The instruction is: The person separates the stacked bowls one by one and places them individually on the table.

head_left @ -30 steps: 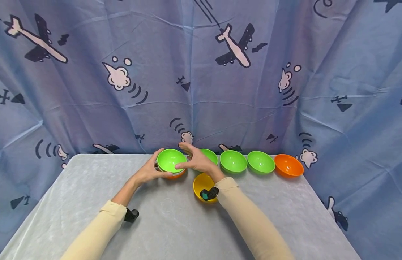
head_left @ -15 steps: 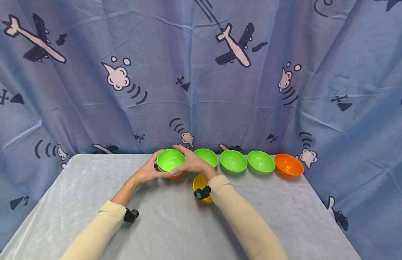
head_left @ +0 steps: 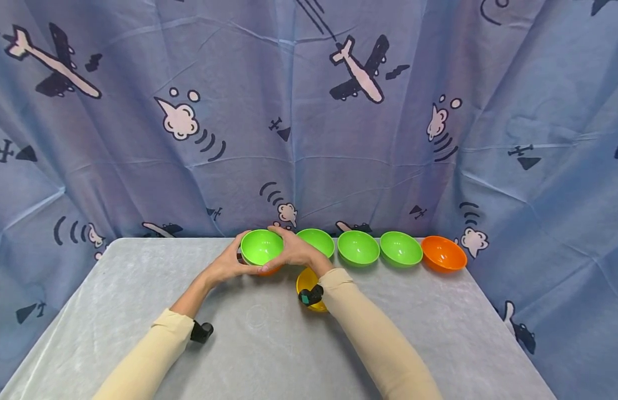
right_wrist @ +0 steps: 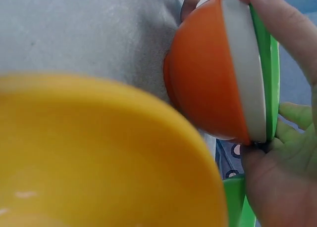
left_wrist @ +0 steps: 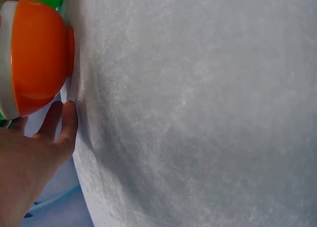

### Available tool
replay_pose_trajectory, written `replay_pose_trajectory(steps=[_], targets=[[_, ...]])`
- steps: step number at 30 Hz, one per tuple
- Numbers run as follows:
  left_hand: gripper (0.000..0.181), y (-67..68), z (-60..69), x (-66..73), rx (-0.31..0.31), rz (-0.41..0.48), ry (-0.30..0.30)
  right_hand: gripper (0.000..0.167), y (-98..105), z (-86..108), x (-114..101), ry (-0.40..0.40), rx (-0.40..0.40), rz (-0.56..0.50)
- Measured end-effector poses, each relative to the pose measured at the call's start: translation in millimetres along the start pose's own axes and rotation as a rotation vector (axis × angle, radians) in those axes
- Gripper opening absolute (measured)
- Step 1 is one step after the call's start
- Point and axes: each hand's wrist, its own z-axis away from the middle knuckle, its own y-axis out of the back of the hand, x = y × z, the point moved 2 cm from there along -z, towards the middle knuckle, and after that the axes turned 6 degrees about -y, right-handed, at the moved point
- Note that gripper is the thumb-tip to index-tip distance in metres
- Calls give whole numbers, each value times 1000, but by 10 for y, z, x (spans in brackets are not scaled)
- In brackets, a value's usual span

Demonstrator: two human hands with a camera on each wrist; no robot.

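A green bowl [head_left: 260, 247] tops a stack at the table's back edge, with a white bowl [right_wrist: 247, 71] beneath it and an orange bowl [right_wrist: 205, 71] at the bottom. On the stack's left side, the left hand [head_left: 230, 262] grips, thumb in front and fingers behind. From the right, the right hand [head_left: 295, 251] holds the green bowl's rim with thumb and fingers spread around it. The left wrist view shows the left hand [left_wrist: 37, 155] beside the orange bowl [left_wrist: 39, 54]. A small dark patch shows between the left hand and the stack.
Right of the stack, green bowls [head_left: 316, 243] [head_left: 358, 248] [head_left: 400, 249] and an orange bowl [head_left: 443, 254] line the grey table's [head_left: 259, 344] back edge. A yellow bowl [head_left: 305, 280] stands nearer, partly under the right wrist. A patterned curtain [head_left: 239, 139] hangs behind.
The right hand has moved left and closed in on the green bowl's right side, its thumb now at the front near the left thumb. The left hand and the stack have barely moved.
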Motion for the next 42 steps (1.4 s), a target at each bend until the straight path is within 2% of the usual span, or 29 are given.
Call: replay_pose_trajectory(steps=[8, 13, 18, 22, 26, 31, 42], targets=[[102, -27, -7, -38, -11, 17, -22, 113, -32, -3, 37, -8, -17, -31], [100, -38, 2, -41, -14, 26, -35, 111, -38, 16, 47, 7, -1, -35], [98, -34, 4, -40, -18, 31, -38, 100, -38, 21, 39, 65, 25, -86], [98, -32, 4, -32, -20, 29, -38, 90, -42, 29, -1, 89, 91, -146], [98, -18, 12, -28, -1, 12, -29, 87, -71, 29, -56, 74, 161, -198], [98, -7, 14, -43, 8, 4, -20, 91, -135, 25, -85, 55, 194, -233], [98, -19, 8, -52, 10, -5, -23, 104, -201, 46, -28, -29, 143, -155]])
